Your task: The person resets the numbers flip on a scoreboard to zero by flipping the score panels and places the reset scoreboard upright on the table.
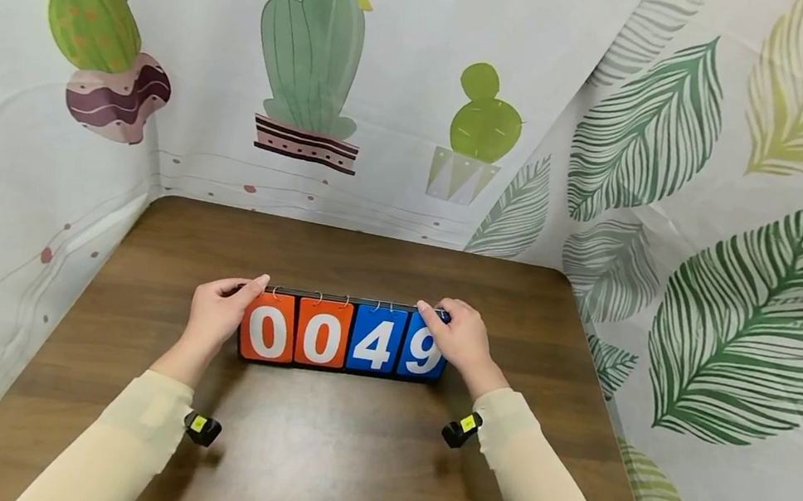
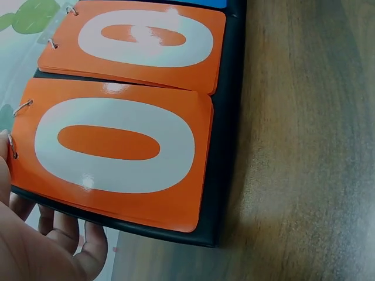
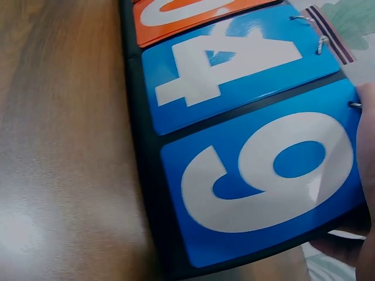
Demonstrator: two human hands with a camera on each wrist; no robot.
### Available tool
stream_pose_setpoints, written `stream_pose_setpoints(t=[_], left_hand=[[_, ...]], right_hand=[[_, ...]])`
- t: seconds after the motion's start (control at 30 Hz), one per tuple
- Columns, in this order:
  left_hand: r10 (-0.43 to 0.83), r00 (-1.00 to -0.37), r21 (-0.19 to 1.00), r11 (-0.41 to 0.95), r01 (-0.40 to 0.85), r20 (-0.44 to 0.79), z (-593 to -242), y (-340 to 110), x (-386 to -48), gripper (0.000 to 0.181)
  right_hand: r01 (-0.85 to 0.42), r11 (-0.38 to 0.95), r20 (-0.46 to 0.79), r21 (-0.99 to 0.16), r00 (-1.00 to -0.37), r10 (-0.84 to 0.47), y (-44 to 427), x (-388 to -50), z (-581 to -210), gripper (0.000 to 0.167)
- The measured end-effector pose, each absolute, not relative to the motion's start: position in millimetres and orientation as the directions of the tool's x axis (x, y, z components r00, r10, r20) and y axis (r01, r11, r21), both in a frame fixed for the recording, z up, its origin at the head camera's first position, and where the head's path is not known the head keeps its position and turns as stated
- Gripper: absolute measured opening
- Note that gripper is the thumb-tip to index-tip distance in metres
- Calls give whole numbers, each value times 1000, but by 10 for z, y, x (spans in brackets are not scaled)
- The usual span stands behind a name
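A flip scoreboard stands on the wooden table, with two orange cards reading 0 and 0 and two blue cards reading 4 and 9. Metal rings fasten the cards along its top edge. My left hand grips the left end, thumb at the top front and fingers behind; in the left wrist view those fingers curl past the black backing. The right end is held by my right hand, its thumb over the top of the blue 9 card. Most of the right fingers are hidden behind the board.
The brown table reaches back to a white cloth printed with cacti. On the right hangs a leaf-patterned cloth. Each wrist carries a small black camera, one on the left and one on the right.
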State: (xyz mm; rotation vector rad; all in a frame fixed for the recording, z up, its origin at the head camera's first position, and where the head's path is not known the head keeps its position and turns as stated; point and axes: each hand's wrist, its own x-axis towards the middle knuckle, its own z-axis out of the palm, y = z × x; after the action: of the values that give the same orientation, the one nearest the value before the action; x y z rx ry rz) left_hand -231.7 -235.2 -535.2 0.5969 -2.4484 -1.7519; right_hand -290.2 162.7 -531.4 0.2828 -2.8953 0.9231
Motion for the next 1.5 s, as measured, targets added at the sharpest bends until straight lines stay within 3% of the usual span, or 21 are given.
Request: stream_pose_setpoints(t=[0.2,0.37,0.47,0.6,0.73,0.97,1.2,1.37,1.5], left_hand=[[-384,-911,924,275,-266,-148,-5356,-2346,-2314,71],[-387,-911,922,282,-267,-146,-5355,-2345,-2322,72],[-375,-916,919,294,-261,-140,-5346,-2339,-2322,73],[-371,-922,922,309,-233,-109,-5360,-2331,-2330,70],[-374,-923,922,320,-220,-90,-5387,-2326,-2337,68],[-370,-924,919,325,-225,-96,-5388,-2317,-2338,69],[-377,-921,919,322,-227,-95,-5375,-2306,-2332,69],[-388,-916,921,312,-234,-101,-5380,-2307,-2315,70],[-399,-911,922,308,-236,-100,-5383,-2320,-2307,69]], right_hand=[[-137,747,5,-650,-984,-177,1676,-2995,-5155,60],[-164,727,-121,-667,-939,-323,1798,-3213,-4982,56],[-138,713,-244,-688,-881,-406,1909,-3411,-4864,61],[-15,674,-429,-738,-761,-487,2044,-3693,-4707,68],[100,650,-539,-753,-660,-523,2129,-3944,-4641,66],[141,693,-606,-707,-626,-490,2103,-4121,-4878,66],[99,726,-617,-680,-612,-494,1935,-4023,-5220,64],[111,736,-639,-668,-593,-490,1891,-3968,-5305,64],[111,739,-632,-664,-612,-476,1875,-3970,-5316,68]])
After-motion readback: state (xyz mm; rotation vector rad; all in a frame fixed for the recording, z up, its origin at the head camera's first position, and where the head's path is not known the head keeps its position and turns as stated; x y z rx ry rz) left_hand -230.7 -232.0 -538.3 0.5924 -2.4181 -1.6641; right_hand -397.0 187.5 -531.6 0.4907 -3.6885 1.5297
